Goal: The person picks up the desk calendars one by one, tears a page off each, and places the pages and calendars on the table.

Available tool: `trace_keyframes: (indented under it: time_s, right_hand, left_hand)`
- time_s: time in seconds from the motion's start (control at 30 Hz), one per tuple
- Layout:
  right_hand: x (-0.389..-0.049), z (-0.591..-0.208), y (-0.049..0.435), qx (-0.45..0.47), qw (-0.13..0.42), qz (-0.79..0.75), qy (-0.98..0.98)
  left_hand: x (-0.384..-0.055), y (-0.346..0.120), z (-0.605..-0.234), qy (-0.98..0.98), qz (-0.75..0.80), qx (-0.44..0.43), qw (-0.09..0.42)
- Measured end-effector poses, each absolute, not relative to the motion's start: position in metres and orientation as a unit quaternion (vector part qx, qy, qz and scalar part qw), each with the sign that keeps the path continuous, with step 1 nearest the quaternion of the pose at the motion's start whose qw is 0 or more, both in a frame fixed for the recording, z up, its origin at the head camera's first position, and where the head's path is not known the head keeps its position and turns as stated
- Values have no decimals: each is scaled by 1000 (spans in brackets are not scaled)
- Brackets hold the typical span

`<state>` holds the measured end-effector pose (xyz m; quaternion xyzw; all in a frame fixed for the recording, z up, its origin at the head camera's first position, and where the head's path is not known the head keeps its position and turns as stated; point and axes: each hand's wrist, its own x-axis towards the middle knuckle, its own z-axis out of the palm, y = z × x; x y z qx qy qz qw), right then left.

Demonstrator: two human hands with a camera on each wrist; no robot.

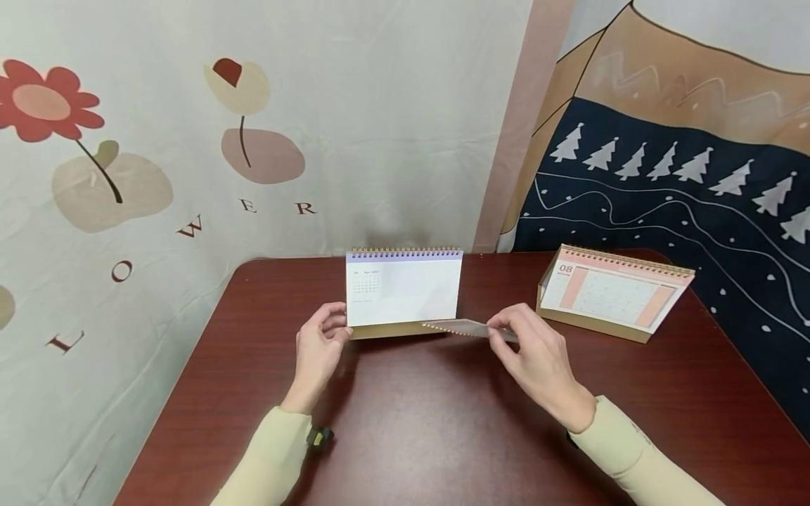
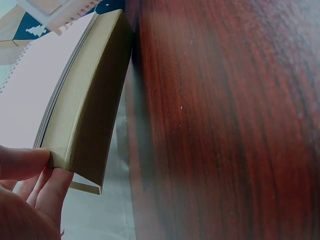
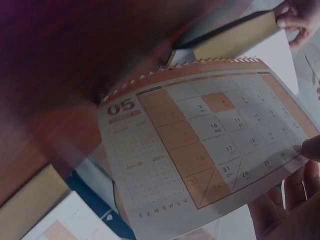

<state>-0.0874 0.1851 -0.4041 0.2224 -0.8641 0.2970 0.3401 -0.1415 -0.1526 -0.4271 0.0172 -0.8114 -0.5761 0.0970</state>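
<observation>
A standing desk calendar (image 1: 405,288) with a purple top band and spiral binding stands near the middle of the table. My left hand (image 1: 319,351) pinches its lower left corner, thumb on the front of the tan base (image 2: 75,95) and fingers behind. My right hand (image 1: 538,351) pinches a loose calendar page (image 3: 200,140) by one edge, thumb on top. Orange and white, marked 05, the page has a torn, toothed edge where the binding holes were. In the head view it is seen nearly edge-on, overlapping the calendar's lower right corner.
A second desk calendar (image 1: 614,295), pink-banded and showing 08, stands at the right on the dark red wooden table (image 1: 405,422). Behind the table hang a light cloth with printed flowers (image 1: 380,126) and a dark cloth with white trees (image 1: 664,183).
</observation>
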Motion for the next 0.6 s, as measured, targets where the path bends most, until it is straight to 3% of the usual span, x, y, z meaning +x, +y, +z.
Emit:
trace_keyframes:
  time_s: [0.27, 0.6]
  right_hand:
    - [-80, -413, 177, 245, 290, 310, -871]
    - [-71, -420, 167, 262, 175, 333, -889]
  left_hand:
    - [-142, -153, -428, -811, -577, 19, 96]
    - [-142, -154, -431, -808, -581, 21, 97]
